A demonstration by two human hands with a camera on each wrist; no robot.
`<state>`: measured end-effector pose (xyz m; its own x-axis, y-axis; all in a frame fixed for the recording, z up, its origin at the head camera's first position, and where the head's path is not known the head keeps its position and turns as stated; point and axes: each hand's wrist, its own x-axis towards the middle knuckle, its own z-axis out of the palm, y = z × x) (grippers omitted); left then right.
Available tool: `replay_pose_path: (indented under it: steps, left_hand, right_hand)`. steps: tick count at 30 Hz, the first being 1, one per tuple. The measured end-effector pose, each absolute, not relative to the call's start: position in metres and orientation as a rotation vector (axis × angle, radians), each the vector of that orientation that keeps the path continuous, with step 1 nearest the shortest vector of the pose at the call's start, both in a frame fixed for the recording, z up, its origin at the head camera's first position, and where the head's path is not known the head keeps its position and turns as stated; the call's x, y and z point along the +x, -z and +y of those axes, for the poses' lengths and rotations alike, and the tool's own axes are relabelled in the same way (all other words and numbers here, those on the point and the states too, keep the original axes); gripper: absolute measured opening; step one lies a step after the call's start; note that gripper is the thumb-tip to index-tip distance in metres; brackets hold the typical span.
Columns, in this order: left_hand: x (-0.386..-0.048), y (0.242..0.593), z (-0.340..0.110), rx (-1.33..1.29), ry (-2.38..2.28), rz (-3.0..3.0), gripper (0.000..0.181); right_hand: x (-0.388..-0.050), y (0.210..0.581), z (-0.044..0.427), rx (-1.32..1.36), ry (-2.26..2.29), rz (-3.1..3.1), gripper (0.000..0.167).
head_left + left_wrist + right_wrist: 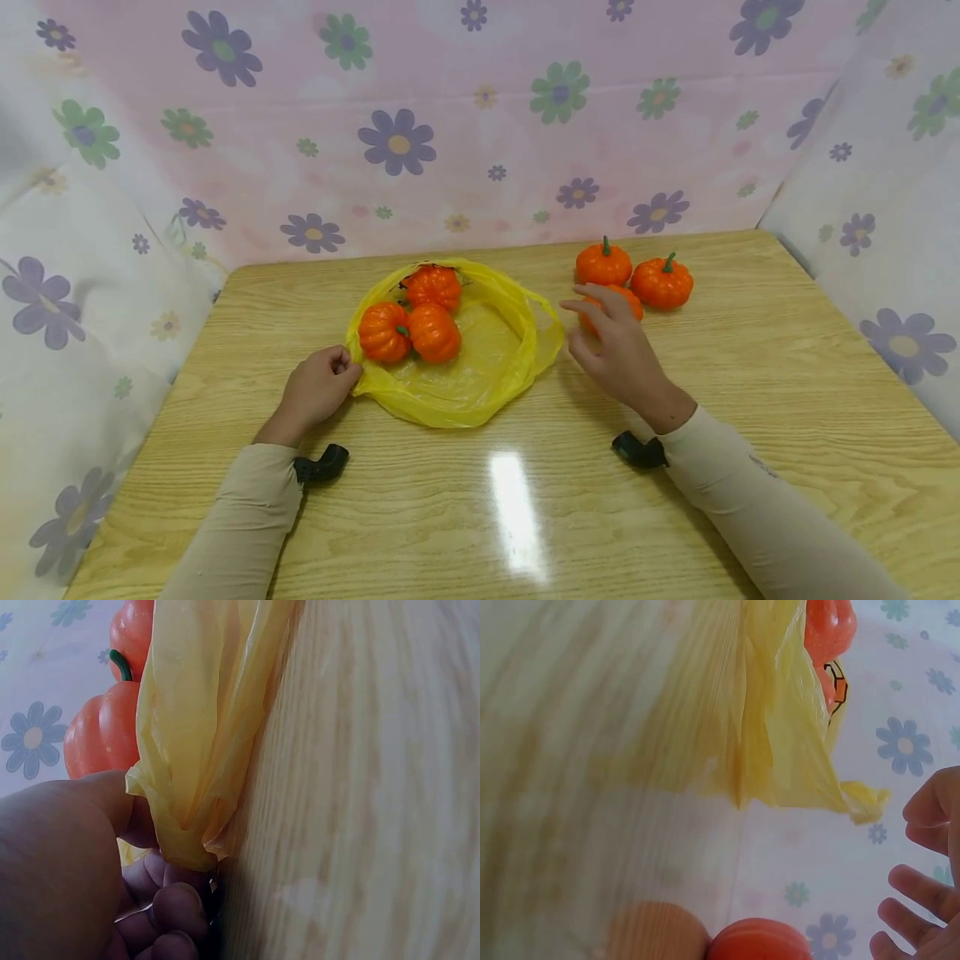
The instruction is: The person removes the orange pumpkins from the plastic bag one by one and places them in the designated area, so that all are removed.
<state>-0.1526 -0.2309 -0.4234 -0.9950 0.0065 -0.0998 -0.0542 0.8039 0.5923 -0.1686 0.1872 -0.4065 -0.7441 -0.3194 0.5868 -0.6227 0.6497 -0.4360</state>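
A yellow plastic bag (487, 400) lies spread with its mouth up, and three small orange pumpkins (435, 333) sit together on its left side. At the bag's left edge, my left hand (318, 387) pinches the rim; in the left wrist view the yellow film (195, 750) runs down between thumb and fingers. My right hand (618, 350) hovers right of the bag with its fingers spread and holds nothing. It partly hides the nearest of three more pumpkins (663, 283); whether it touches that one I cannot tell. The right wrist view shows the hand (930, 900) apart from the bag.
All of this rests on a wood-grain table (420, 517), whose back edge meets a flowered cloth (465, 192). Similar cloth hangs at both sides. Black wrist mounts (322, 464) jut inward from both sleeves, low over the tabletop.
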Motion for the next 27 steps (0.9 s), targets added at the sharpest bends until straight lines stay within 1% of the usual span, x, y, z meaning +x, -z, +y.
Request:
replay_pose_path:
  steps: [13,27]
  left_hand:
    - [-0.153,0.425,-0.230,-0.031,-0.965,2.901,0.016]
    - [-0.153,0.425,-0.230,-0.030,-0.949,2.907,0.017]
  right_hand:
    - [-0.171,0.403,0.164,0.817,-0.878,-2.411,0.039]
    - [-0.171,0.400,0.143,0.864,-0.855,-2.444,0.039]
